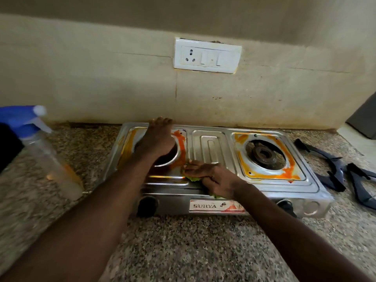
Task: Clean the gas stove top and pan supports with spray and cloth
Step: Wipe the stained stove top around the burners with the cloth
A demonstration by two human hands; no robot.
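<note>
A steel two-burner gas stove (211, 147) sits on the granite counter, smeared with orange stains around both burner wells. My left hand (157, 137) lies over the left burner well, reaching toward the stove's back edge; its fingers look fairly straight. My right hand (211, 176) presses a green cloth (190, 178) onto the stove top just right of the left well. The cloth is mostly hidden under the hand. The right burner (264, 154) is bare. Two dark pan supports (333, 169) lie on the counter to the right of the stove.
A clear spray bottle (46, 151) with a blue trigger head stands at the left on the counter (183, 241). A socket and switch plate (207, 55) is on the wall behind. A dark object shows at the far left edge, a grey one at the far right.
</note>
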